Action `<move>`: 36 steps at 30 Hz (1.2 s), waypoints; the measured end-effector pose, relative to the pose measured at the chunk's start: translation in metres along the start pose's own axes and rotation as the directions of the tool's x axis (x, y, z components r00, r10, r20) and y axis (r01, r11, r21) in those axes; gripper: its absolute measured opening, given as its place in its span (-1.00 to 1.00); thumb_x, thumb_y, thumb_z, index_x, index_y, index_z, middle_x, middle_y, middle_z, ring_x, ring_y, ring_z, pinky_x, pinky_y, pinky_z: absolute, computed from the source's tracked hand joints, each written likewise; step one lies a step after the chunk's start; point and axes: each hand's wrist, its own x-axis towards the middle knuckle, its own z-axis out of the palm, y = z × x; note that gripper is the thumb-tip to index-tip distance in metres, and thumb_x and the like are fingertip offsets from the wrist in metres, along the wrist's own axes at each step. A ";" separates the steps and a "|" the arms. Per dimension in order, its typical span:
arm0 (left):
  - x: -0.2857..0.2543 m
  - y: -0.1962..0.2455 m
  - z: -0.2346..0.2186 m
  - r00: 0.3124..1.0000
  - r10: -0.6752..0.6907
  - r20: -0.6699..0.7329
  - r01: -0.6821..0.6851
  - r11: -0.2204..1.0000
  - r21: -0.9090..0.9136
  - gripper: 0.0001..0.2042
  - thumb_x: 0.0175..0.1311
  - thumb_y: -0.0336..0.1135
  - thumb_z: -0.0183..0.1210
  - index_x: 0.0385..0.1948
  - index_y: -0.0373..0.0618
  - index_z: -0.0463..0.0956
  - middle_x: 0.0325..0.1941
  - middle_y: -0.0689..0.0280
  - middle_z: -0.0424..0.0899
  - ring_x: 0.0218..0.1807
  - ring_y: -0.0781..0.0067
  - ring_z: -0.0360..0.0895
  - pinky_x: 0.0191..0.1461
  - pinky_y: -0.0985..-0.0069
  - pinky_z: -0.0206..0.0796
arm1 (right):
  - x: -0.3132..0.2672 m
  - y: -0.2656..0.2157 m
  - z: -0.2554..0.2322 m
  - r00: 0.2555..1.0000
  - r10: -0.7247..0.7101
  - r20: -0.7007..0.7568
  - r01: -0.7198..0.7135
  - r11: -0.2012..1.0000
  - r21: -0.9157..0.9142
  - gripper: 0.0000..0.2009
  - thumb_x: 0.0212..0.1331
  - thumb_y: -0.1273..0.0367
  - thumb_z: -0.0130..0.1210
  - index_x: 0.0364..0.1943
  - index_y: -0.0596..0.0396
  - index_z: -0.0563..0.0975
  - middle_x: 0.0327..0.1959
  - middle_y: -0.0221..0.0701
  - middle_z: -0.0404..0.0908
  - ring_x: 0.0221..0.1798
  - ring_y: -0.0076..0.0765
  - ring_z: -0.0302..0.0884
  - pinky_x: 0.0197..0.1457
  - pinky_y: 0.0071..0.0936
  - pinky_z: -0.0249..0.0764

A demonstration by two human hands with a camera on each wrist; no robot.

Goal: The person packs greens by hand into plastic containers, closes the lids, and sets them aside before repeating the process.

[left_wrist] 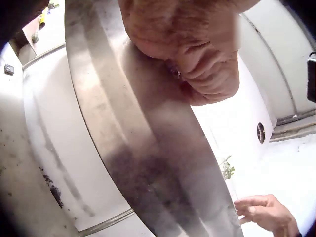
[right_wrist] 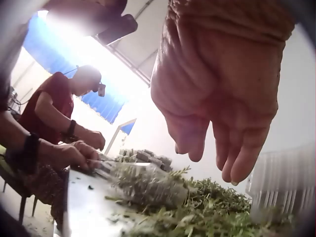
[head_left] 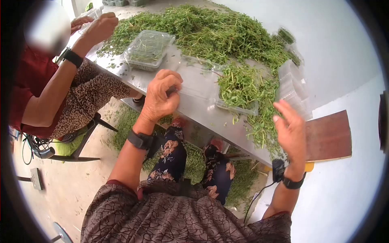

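Steel table (head_left: 194, 87), white wall (head_left: 344, 44)

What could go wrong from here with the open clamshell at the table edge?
1. The left hand pinches only the lid's corner near the table edge, so a pull could drag the clamshell tray off.
2. The tray looks heaped with herbs; stems overhang its rim and may jam the lid.
3. The right hand hovers open, apart from the tray, so nothing steadies it; more herbs could join those on the floor.
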 end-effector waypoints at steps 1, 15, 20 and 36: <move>0.000 0.000 0.000 1.000 0.009 -0.009 -0.008 1.000 0.024 -0.85 -0.31 -0.57 -0.06 -0.59 -0.19 0.36 -0.34 0.21 0.54 -0.25 0.20 0.44 -0.14 0.42 0.30 | -0.011 0.002 0.005 1.000 -0.005 -0.010 0.004 0.994 -0.111 -0.67 0.02 0.50 0.08 -0.06 0.13 0.55 0.07 -0.08 0.49 0.00 0.05 0.52 0.04 -0.30 0.47; 0.001 0.005 0.000 0.999 -0.026 -0.023 0.027 0.998 0.058 -0.70 -0.25 -0.55 -0.04 -0.36 -0.18 0.48 0.05 0.16 0.51 0.11 0.09 0.38 0.16 0.32 0.22 | -0.033 0.040 0.054 0.991 -0.055 -0.124 0.009 0.939 -0.344 -0.67 0.09 0.41 0.08 -0.02 0.15 0.51 0.16 -0.13 0.42 0.22 0.01 0.31 0.30 -0.15 0.16; 0.002 0.005 0.001 0.999 0.035 -0.022 -0.032 0.988 0.152 -0.63 -0.22 -0.48 -0.04 -0.23 -0.17 0.46 0.13 0.15 0.44 0.21 0.02 0.29 0.31 0.23 0.07 | -0.024 0.010 0.069 0.936 -0.148 -0.319 0.135 0.989 -0.063 -0.64 0.07 0.46 0.10 0.01 0.15 0.49 0.20 -0.10 0.37 0.06 -0.02 0.44 0.11 -0.24 0.38; 0.000 0.006 0.001 0.989 0.146 -0.007 -0.141 0.963 0.229 -0.63 -0.07 -0.34 0.00 -0.13 -0.22 0.45 0.17 0.13 0.39 0.28 -0.01 0.19 0.35 0.16 0.00 | -0.019 0.004 0.109 0.892 -0.158 -0.423 0.211 0.974 0.080 -0.62 -0.03 0.53 0.15 -0.03 0.09 0.49 0.12 -0.03 0.41 0.05 0.08 0.45 0.08 -0.18 0.43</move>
